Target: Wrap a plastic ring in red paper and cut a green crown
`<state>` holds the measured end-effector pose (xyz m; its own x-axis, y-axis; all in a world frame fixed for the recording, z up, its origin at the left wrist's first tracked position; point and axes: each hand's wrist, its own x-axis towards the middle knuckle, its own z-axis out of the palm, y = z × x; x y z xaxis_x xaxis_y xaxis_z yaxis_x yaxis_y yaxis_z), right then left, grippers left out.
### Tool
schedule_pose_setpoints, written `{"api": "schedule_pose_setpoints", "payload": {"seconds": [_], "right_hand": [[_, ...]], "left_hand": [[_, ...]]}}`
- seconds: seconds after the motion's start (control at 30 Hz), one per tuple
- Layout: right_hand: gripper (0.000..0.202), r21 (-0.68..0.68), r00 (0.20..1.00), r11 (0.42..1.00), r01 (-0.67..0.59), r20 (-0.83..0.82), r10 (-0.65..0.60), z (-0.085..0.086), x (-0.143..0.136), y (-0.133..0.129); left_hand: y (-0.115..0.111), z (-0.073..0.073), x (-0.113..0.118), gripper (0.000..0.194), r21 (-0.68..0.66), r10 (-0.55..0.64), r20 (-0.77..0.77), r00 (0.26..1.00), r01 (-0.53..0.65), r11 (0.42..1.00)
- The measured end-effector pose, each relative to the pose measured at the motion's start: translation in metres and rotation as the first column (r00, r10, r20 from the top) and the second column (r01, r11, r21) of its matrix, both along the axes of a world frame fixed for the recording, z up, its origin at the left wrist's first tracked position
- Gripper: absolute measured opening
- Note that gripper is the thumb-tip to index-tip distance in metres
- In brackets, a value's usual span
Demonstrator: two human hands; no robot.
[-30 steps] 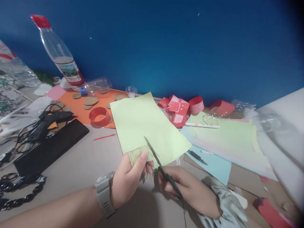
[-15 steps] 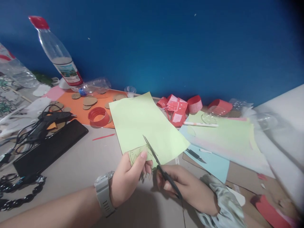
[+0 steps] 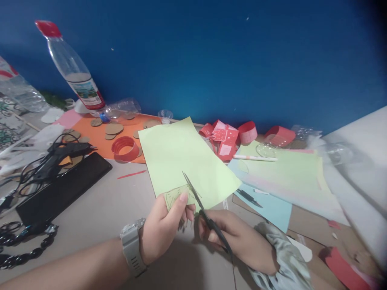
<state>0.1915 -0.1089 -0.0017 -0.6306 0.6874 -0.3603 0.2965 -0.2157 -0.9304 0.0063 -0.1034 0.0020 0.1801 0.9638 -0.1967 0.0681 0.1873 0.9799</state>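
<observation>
A pale yellow-green sheet of paper [image 3: 181, 153] is held off the table by its near edge, where a small pencil-like drawing shows. My left hand [image 3: 166, 223], with a grey watch [image 3: 132, 245] on its wrist, pinches that edge between thumb and fingers. Dark-handled scissors [image 3: 208, 219] are in my right hand [image 3: 232, 237], fingers wrapped round the handles. Their blades lie across the paper just right of my left thumb and point up and away. A loose grey-green sleeve cuff [image 3: 284, 257] surrounds my right wrist.
At the left are a black glue gun [image 3: 69, 151], a black slab [image 3: 66, 189] and a beaded bracelet [image 3: 30, 251]. A red-capped bottle [image 3: 72, 72] stands behind the red ring [image 3: 125, 149]. Red paper pieces [image 3: 225, 139] and a craft knife [image 3: 249, 197] lie right. A blue wall [image 3: 193, 60] closes the back.
Almost nothing differs. Both hands, the paper and the scissors stay in nearly the same place; the view has shifted very slightly.
</observation>
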Motion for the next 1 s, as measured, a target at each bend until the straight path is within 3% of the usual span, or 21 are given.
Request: {"api": "schedule_pose_setpoints", "payload": {"seconds": [1.0], "right_hand": [[0.049, 0.015, 1.0, 1.0, -0.011, 0.009, 0.011, 0.0002, 0.0001, -0.0001]], "left_hand": [[0.0008, -0.0002, -0.0005, 0.046, 0.017, -0.006, -0.015, 1.0, 0.006, 1.0]]}}
